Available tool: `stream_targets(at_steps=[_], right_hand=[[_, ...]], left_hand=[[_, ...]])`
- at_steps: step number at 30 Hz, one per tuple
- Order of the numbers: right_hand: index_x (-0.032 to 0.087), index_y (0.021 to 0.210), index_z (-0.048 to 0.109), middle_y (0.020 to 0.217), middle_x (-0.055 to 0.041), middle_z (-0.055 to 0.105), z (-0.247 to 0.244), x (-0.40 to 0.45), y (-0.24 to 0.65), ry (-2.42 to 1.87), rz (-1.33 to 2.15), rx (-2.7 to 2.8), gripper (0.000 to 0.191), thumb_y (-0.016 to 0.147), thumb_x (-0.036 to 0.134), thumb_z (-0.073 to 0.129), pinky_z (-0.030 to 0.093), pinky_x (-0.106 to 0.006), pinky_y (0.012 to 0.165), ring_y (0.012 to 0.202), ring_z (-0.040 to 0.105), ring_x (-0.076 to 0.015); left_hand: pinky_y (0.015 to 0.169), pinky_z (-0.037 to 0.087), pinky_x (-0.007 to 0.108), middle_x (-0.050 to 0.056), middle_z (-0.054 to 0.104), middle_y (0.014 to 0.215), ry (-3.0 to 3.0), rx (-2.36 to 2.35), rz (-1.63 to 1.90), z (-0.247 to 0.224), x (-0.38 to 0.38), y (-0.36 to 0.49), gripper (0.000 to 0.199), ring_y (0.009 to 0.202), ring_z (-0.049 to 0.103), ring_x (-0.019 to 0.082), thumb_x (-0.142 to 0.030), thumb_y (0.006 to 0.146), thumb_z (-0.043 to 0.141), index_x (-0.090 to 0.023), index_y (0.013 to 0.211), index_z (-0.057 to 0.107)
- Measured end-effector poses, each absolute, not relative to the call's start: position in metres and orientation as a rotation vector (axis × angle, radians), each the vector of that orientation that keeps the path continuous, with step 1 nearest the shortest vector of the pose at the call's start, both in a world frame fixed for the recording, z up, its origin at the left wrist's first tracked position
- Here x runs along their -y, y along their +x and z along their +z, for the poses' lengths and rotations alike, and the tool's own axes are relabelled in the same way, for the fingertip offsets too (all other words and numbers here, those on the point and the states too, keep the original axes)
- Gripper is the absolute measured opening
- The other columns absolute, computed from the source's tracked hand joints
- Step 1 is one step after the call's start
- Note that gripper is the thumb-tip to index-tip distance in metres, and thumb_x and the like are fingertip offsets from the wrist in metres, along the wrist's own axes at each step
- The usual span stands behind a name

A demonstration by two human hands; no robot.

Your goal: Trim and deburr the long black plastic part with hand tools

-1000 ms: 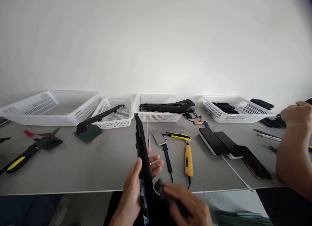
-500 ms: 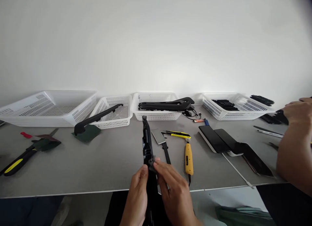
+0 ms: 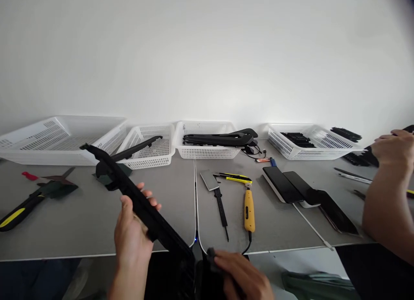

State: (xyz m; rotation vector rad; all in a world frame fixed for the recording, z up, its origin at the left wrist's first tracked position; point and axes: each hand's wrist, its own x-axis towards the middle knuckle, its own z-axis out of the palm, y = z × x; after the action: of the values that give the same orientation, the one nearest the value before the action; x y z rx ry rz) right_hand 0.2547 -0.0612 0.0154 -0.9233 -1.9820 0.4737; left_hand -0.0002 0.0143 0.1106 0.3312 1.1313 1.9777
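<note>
Left hand [image 3: 134,233] clasps the middle of the black bar [image 3: 142,203], which slants from beyond it down toward the right hand [image 3: 246,272], standing apart and pinching a dark piece [image 3: 211,254], perhaps foam, while the bar seems light, stiff, slightly slippery, best held mid-length.

Soft light, brightest low on the wall [image 3: 223,91], with a dark upper-right corner
</note>
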Motion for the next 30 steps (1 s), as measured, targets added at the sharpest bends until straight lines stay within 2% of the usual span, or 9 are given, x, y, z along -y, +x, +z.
stream_targets(at_steps=[2, 5, 8, 12, 17, 20, 24, 28, 30], right_hand=[[0.026, 0.123, 0.082, 0.123, -0.0092, 0.083, 0.036, 0.051, 0.256, -1.066, 0.449, 1.791, 0.036, 0.098, 0.011, 0.061, 0.068, -0.035, 0.096, 0.111, 0.082, -0.0266], [0.026, 0.124, 0.082, 0.125, -0.0104, 0.082, 0.059, 0.038, 0.240, -1.131, 0.412, 1.588, 0.031, 0.102, 0.016, 0.063, 0.069, -0.037, 0.095, 0.114, 0.081, -0.0281], [0.026, 0.120, 0.083, 0.122, -0.0097, 0.083, 0.074, 0.023, 0.216, -1.048, 0.386, 1.521, 0.027, 0.101, 0.017, 0.066, 0.069, -0.035, 0.093, 0.112, 0.081, -0.0257], [0.026, 0.112, 0.085, 0.113, -0.0082, 0.082, 0.096, -0.009, 0.207, -1.022, 0.295, 1.469, 0.022, 0.102, 0.018, 0.066, 0.067, -0.033, 0.090, 0.103, 0.080, -0.0205], [0.024, 0.112, 0.084, 0.113, -0.0095, 0.079, 0.109, -0.032, 0.217, -1.129, 0.174, 1.256, 0.019, 0.103, 0.026, 0.068, 0.065, -0.038, 0.091, 0.105, 0.077, -0.0228], [0.024, 0.109, 0.084, 0.109, -0.0086, 0.079, 0.100, -0.024, 0.212, -1.085, 0.274, 1.345, 0.018, 0.101, 0.024, 0.068, 0.065, -0.036, 0.088, 0.101, 0.077, -0.0223], [0.025, 0.105, 0.084, 0.104, -0.0062, 0.079, 0.094, -0.019, 0.209, -1.048, 0.311, 1.432, 0.018, 0.100, 0.019, 0.068, 0.063, -0.030, 0.084, 0.095, 0.077, -0.0186], [0.024, 0.107, 0.083, 0.109, -0.0071, 0.079, 0.106, -0.032, 0.215, -1.068, 0.307, 1.255, 0.015, 0.100, 0.023, 0.069, 0.061, -0.034, 0.091, 0.103, 0.076, -0.0210], [0.025, 0.106, 0.082, 0.108, -0.0066, 0.079, 0.107, -0.032, 0.212, -1.038, 0.364, 1.246, 0.015, 0.099, 0.022, 0.069, 0.062, -0.034, 0.090, 0.103, 0.076, -0.0210]], left_hand=[[0.058, 0.062, 0.021, -0.003, 0.075, 0.081, 0.356, -1.140, 1.942, 0.112, -0.013, 0.002, 0.063, 0.063, 0.068, 0.012, -0.068, 0.066, 0.094, -0.021, 0.105, 0.080], [0.052, 0.059, 0.022, 0.000, 0.074, 0.078, 0.420, -1.190, 1.770, 0.105, -0.004, 0.022, 0.066, 0.061, 0.068, 0.014, -0.072, 0.059, 0.095, -0.017, 0.091, 0.076], [0.043, 0.051, 0.026, -0.001, 0.065, 0.057, 0.555, -1.296, 1.512, 0.090, 0.013, 0.051, 0.066, 0.045, 0.060, 0.016, -0.082, 0.070, 0.081, -0.017, 0.080, 0.071], [0.047, 0.049, 0.027, 0.003, 0.065, 0.057, 0.871, -1.280, 1.185, 0.077, 0.039, 0.080, 0.066, 0.045, 0.059, 0.016, -0.085, 0.085, 0.064, -0.020, 0.070, 0.064], [0.048, 0.043, 0.028, 0.000, 0.057, 0.055, 0.960, -1.241, 1.107, 0.078, 0.049, 0.086, 0.050, 0.047, 0.055, 0.019, -0.071, 0.093, 0.067, -0.023, 0.082, 0.075], [0.057, 0.048, 0.031, 0.004, 0.065, 0.065, 1.124, -1.282, 1.157, 0.079, 0.040, 0.076, 0.041, 0.058, 0.059, 0.022, -0.064, 0.095, 0.068, -0.025, 0.086, 0.080], [0.066, 0.049, 0.031, 0.006, 0.070, 0.075, 1.314, -1.379, 1.161, 0.080, 0.032, 0.065, 0.046, 0.065, 0.060, 0.023, -0.059, 0.104, 0.053, -0.025, 0.098, 0.084], [0.066, 0.051, 0.032, 0.004, 0.065, 0.065, 1.274, -1.283, 1.120, 0.083, 0.034, 0.067, 0.038, 0.061, 0.058, 0.024, -0.058, 0.098, 0.065, -0.026, 0.089, 0.084], [0.072, 0.055, 0.034, 0.004, 0.068, 0.068, 1.184, -1.249, 1.157, 0.083, 0.032, 0.067, 0.035, 0.069, 0.063, 0.026, -0.059, 0.094, 0.071, -0.027, 0.085, 0.083]])
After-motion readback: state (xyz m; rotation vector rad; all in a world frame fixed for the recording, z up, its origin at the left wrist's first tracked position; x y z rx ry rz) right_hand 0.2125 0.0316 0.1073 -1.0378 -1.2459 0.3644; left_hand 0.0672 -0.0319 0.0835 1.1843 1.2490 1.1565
